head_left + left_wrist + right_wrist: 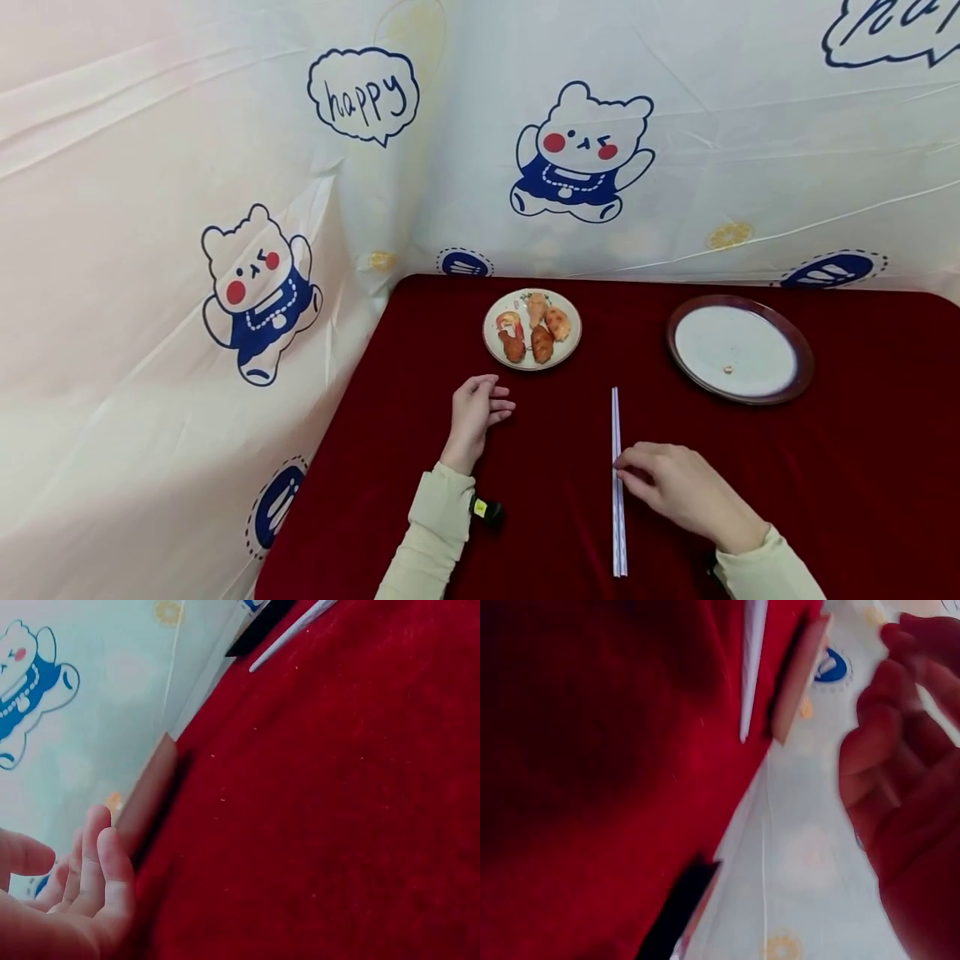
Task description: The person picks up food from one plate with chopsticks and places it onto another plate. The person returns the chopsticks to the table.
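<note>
A pair of pale chopsticks point(616, 525) lies lengthwise on the dark red tablecloth. My right hand point(678, 487) hovers at their middle, fingers loosely bent. In the right wrist view, a gap shows between this hand point(900, 765) and the chopsticks point(752, 660). My left hand point(474, 412) is in front of a small round plate point(491, 346), its fingers slightly bent and holding nothing. On that plate sit a brown drumstick point(513, 347), a paler drumstick point(536, 307), a dumpling-like piece point(557, 323), a browned oblong piece point(542, 343) and a curled orange-white piece point(509, 320).
A larger brown-rimmed round plate point(805, 367) with a pale centre stands at the back right. One tiny yellowish bit point(727, 369) lies on it. Printed white cloth point(465, 167) hangs behind and to the left of the red-covered table point(547, 492).
</note>
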The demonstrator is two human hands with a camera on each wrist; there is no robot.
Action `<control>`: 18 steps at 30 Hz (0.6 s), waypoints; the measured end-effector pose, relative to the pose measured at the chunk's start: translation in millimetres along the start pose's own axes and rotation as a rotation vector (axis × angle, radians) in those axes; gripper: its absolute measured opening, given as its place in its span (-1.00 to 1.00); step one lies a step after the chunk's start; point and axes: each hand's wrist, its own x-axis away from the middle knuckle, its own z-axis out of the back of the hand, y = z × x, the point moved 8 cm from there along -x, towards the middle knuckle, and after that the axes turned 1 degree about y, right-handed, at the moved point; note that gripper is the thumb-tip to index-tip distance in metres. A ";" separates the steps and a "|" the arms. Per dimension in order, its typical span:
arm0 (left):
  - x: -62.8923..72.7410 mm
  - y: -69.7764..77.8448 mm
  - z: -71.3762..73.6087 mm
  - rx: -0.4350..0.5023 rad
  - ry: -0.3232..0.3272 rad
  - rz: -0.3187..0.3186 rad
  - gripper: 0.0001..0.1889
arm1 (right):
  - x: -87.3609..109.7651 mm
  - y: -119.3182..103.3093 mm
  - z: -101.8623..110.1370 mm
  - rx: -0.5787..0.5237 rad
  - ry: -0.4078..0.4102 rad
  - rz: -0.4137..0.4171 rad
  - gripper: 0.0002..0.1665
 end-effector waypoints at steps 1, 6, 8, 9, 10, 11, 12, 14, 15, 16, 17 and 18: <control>-2.5 -2.9 -1.2 0.025 -0.002 0.020 -0.67 | 1.0 -0.2 -6.3 -0.009 -0.051 -0.020 -0.91; -11.7 -5.4 -9.6 0.051 -0.032 0.051 -0.62 | 8.1 -5.1 -30.1 -0.032 -0.216 -0.038 -0.83; -14.8 -4.3 -13.5 0.051 -0.046 0.049 -0.60 | 10.5 -8.3 -35.5 -0.019 -0.238 -0.013 -0.81; -16.3 -3.7 -15.5 0.051 -0.052 0.048 -0.59 | 11.6 -9.7 -37.8 -0.011 -0.244 -0.002 -0.81; -17.7 -3.2 -17.1 0.048 -0.054 0.048 -0.58 | 12.5 -11.1 -39.3 0.000 -0.245 0.007 -0.80; -19.1 -2.6 -18.6 0.044 -0.056 0.047 -0.56 | 13.3 -12.4 -40.8 0.011 -0.247 0.016 -0.78; -20.5 -2.3 -19.8 0.041 -0.056 0.047 -0.55 | 13.9 -13.5 -42.2 0.018 -0.249 0.021 -0.77; -22.8 -1.7 -21.8 0.031 -0.052 0.051 -0.51 | 15.3 -15.4 -44.3 0.035 -0.249 0.030 -0.72; -23.9 -1.1 -22.8 0.023 -0.051 0.050 -0.49 | 15.5 -16.3 -44.8 0.047 -0.243 0.034 -0.70; -24.9 -0.4 -23.4 0.012 -0.049 0.047 -0.48 | 15.4 -17.3 -45.2 0.059 -0.236 0.040 -0.69; -26.1 0.3 -23.9 0.000 -0.048 0.042 -0.47 | 15.4 -18.3 -45.5 0.072 -0.229 0.047 -0.68; -27.4 0.4 -24.3 -0.012 -0.047 0.040 -0.47 | 15.2 -19.2 -45.5 0.088 -0.219 0.056 -0.68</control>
